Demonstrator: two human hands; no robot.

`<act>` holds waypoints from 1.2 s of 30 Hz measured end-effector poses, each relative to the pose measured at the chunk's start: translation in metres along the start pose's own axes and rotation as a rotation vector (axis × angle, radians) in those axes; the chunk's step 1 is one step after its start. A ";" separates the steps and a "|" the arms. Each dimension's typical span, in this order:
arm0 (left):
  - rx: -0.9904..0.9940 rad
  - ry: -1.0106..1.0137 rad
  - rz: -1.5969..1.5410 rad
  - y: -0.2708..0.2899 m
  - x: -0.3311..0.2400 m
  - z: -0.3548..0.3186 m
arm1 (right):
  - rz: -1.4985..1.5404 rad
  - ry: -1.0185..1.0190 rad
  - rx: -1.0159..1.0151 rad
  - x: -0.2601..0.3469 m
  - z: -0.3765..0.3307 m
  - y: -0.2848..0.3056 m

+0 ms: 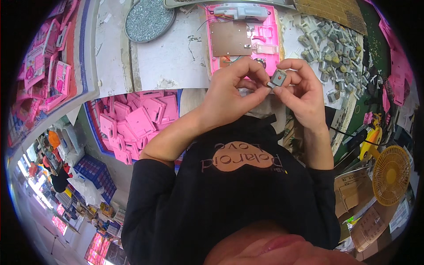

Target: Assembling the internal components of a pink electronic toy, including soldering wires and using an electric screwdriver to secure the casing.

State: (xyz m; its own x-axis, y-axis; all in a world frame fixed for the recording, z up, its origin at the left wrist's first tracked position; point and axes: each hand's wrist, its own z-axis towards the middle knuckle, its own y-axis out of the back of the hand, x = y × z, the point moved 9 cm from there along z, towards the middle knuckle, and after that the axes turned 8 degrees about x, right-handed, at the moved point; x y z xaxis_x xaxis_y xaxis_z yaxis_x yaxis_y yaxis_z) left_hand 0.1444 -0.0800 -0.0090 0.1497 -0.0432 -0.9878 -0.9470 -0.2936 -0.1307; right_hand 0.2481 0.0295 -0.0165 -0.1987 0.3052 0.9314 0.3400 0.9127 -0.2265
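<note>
My left hand (234, 90) and my right hand (302, 90) meet just in front of my chest, both pinching a small grey metal motor (278, 78) with a red spot on its end. The left thumb and forefinger touch its lower left corner; the right fingers wrap its right side. Right behind the hands, on the white worktop (172, 53), lies an open pink plastic housing (243, 37) with a brown circuit board (230, 39), thin wires and a grey part at its top end.
A heap of several small grey motors (329, 48) lies to the right of the housing. A round metal dish of screws (148, 18) sits at the back left. A bin of pink plastic panels (132, 123) stands lower left. A yellow fan (391, 174) is at the right.
</note>
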 end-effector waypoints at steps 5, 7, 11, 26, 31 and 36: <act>-0.014 -0.326 0.584 -0.001 -0.035 -0.004 | -0.690 0.424 -0.011 0.054 -0.006 -0.014; -0.051 -0.403 0.622 0.000 -0.045 -0.004 | -0.846 0.550 0.019 0.068 -0.009 -0.022; -0.034 -0.312 0.392 0.007 -0.035 -0.002 | -0.917 0.771 -0.002 0.079 -0.018 -0.030; -0.017 -0.210 0.154 0.010 -0.028 0.002 | -0.957 0.925 0.067 0.082 -0.022 -0.034; -0.075 -0.478 0.636 0.007 -0.051 0.002 | -0.984 0.953 0.042 0.076 -0.022 -0.029; -0.143 -0.591 0.730 0.007 -0.048 0.001 | -0.970 0.900 -0.012 0.072 -0.017 -0.020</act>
State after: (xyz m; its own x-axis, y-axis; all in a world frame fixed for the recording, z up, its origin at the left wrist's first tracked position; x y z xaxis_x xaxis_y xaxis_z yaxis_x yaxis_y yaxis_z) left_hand 0.1302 -0.0792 0.0379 -0.6705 0.2170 -0.7095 -0.7002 -0.5011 0.5085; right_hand 0.2425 0.0282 0.0596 0.3094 -0.7559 0.5770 0.4157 0.6533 0.6328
